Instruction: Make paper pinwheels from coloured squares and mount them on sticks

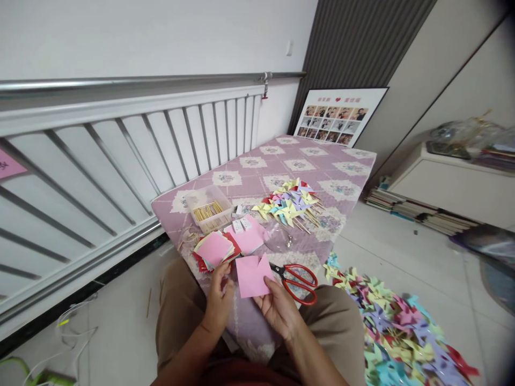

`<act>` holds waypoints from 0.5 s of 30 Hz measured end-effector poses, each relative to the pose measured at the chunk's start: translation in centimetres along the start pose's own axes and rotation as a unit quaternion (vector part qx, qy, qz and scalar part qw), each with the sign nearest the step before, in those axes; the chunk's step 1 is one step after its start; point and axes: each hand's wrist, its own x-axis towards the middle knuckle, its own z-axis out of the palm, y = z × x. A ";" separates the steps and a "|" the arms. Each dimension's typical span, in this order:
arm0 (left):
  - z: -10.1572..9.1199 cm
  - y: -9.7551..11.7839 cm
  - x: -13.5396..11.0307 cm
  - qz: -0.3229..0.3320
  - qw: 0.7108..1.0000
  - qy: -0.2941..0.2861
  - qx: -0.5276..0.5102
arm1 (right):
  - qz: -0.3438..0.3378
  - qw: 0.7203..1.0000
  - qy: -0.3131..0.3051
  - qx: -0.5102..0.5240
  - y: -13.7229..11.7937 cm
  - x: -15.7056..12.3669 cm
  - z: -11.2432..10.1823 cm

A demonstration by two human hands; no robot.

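Pink paper [250,277] in right grip [280,310]

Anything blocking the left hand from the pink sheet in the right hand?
Nothing visible: just an open gap between the left hand and the pink sheet, held by the right hand. The scissors lie on the sheet's other side.

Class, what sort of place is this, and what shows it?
Probably a room in a home: a white radiator along the wall, a flower-patterned tablecloth, and a framed photo board standing beyond it.
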 end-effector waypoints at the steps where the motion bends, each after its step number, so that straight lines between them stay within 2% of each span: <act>1: 0.2 -0.2 -0.3 -0.065 0.996 -0.006 -0.055 | -0.006 1.000 0.001 0.007 0.1 0.1 -0.2; 3: 0.7 -0.5 -0.8 -0.162 0.973 -0.035 -0.163 | -0.014 1.000 0.000 0.020 0.5 0.6 -0.9; 5: 1.3 -0.5 -1.3 -0.198 0.948 -0.067 -0.242 | -0.022 0.999 -0.003 0.031 1.2 1.0 -1.8; 8: 1.9 -0.4 -1.6 -0.202 0.931 -0.093 -0.291 | -0.035 0.999 -0.021 0.035 2.0 1.5 -3.1; 15: 2.4 -0.2 -1.0 -0.223 0.915 -0.091 -0.324 | -0.042 0.996 -0.066 0.031 2.2 1.6 -4.1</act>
